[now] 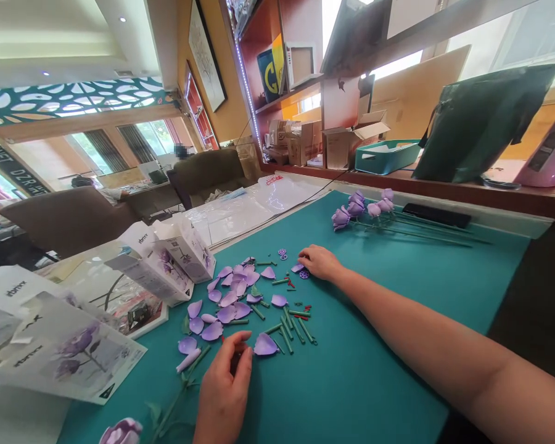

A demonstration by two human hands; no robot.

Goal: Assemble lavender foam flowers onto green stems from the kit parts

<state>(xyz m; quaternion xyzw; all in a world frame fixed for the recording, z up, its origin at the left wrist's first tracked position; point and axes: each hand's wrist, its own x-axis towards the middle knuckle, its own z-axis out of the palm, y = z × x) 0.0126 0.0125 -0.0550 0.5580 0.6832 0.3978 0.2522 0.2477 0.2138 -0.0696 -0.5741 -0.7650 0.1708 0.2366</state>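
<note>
Teal felt-like mat (351, 382) under petals (226, 314), armchairs (69, 219) beyond

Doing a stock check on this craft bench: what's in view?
Foam petals: many, lilac, scattered mid-mat
Stem pieces: many, green, right of the petals
Plastic rings: two, purple, by the right hand
Foam roses: about six, purple, far end of mat
Leafy stem: one, green, left of the left hand
Craft mat: one, teal, under all these
Kit box: one, white, open, beyond the petals
Storage tray: one, teal, on the shelf
Bag: one, dark green, far right
Left hand: one, fingers pinching a small dark piece
Right hand: one, resting on the mat
</note>
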